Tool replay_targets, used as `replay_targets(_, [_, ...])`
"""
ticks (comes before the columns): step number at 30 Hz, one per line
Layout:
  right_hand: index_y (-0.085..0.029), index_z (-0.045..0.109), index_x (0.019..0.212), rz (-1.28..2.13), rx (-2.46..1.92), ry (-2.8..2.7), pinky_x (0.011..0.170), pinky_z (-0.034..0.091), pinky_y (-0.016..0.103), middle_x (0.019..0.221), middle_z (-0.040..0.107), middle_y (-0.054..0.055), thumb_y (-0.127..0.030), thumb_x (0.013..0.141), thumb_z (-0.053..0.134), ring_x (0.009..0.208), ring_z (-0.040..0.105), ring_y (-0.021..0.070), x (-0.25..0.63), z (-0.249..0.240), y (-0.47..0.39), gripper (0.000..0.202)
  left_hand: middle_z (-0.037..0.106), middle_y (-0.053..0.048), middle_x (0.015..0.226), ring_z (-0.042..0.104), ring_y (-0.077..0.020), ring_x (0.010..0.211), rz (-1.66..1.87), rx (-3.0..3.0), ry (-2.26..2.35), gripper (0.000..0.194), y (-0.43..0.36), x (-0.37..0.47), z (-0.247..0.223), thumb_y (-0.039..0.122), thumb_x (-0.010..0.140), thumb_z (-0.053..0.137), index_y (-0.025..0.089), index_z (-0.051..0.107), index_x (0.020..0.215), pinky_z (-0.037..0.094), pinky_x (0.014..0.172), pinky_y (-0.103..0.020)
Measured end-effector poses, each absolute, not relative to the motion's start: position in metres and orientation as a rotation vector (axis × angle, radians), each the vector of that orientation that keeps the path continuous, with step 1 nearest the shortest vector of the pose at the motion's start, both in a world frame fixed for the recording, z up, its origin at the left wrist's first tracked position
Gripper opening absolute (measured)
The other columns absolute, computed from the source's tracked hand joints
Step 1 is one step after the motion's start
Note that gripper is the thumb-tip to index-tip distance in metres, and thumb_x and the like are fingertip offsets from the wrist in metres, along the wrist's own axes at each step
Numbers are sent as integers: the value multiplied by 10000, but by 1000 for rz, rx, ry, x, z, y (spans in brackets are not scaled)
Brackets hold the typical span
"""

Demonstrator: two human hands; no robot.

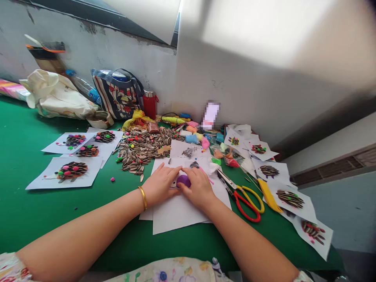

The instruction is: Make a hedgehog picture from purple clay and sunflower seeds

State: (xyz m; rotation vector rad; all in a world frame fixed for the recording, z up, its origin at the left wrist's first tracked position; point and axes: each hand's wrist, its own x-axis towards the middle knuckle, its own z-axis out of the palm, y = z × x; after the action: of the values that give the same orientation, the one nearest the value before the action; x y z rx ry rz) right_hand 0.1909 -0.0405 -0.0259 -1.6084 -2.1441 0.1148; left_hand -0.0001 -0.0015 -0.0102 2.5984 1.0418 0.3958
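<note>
Four finished seed pictures on the left (71, 170), two pairs of scissors (245, 196), one purple clay lump (183, 180), one red flask (149, 105)

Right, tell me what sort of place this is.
Probably a craft worktable, perhaps in a classroom or workshop. A green table carries a heap of sunflower seeds, paper sheets with finished seed hedgehogs, and scissors. Both hands press a purple clay lump onto white paper.

Purple clay lump (183, 180) on white paper sheet (179, 211), centre of green felt-covered bench (35, 211), betw. both hands. Striped sunflower seed pile (141, 147) behind sheet. Red-and-yellow-handled scissors (243, 197) right of sheet. Finished seed pictures on white paper (70, 170) far left.
</note>
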Motion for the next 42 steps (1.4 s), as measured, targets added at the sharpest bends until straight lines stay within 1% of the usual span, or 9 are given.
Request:
replay_targets(3, [-202,557,1282,144,-1636,-2103,925,419,413,1081,613,99,-353,909,567,1017,553,257,198,-21,-40,403,601,-123,1269,525,-275,1227,374,2590,1048,767,-2,0,-10,384,799,709,189,333,1438,201,1163,-543])
replay_targets(7, [-204,554,1282,201,-1670,-2110,943,432,425,1109,620,102,-400,854,654,1083,551,274,208,-17,-40,481,598,-116,1270,526,-273,1218,371,2587,1050,769,-2,-1,-10,375,799,713,195,331,1442,194,1164,-539])
replay_targets(11, [-224,539,1306,221,-1700,-2148,966,425,455,1141,618,100,-430,802,719,1140,534,295,211,-19,-42,573,597,-97,1264,531,-271,1193,403,2604,1009,621,-3,-1,-9,373,811,704,220,441,1352,176,1162,-549])
replay_targets(17, [-225,556,1283,213,-1677,-2141,934,438,436,1119,621,106,-412,858,661,1090,557,284,216,-21,-41,476,622,-50,1175,546,-260,1132,417,2622,951,406,-3,-3,-9,348,831,688,257,542,1199,133,1147,-599])
replay_targets(19, [-213,560,1280,201,-1673,-2125,905,449,416,1100,624,113,-411,888,621,1049,571,273,219,-21,-40,444,620,-55,1178,543,-261,1131,424,2627,949,403,-2,-3,-9,354,831,687,251,544,1194,132,1144,-602])
replay_targets(22, [-212,559,1285,179,-1693,-2128,897,450,415,1093,623,117,-463,854,653,1036,574,278,222,-21,-39,507,617,-52,1184,539,-263,1131,412,2632,945,408,-2,-3,-10,357,826,694,256,555,1195,129,1139,-612])
replay_targets(28, [-233,546,1313,194,-1743,-2147,939,434,442,1125,612,112,-491,807,702,1097,554,294,220,-24,-38,589,599,-35,1230,528,-269,1141,350,2668,927,431,-2,-2,-8,333,858,666,359,558,1274,123,1115,-653])
replay_targets(35, [-202,551,1302,201,-1697,-2141,885,468,393,1040,618,101,-420,926,558,1007,577,256,233,-23,-33,435,591,-40,1246,519,-274,1152,337,2697,925,398,-3,-3,-8,336,869,657,375,588,1259,102,1109,-678])
replay_targets(42, [-206,550,1309,140,-1748,-2196,923,451,411,1069,613,105,-475,863,643,1044,561,271,230,-24,-35,529,582,-46,1282,484,-267,1239,336,2749,837,387,-4,0,-8,245,904,604,388,597,1263,97,1125,-665])
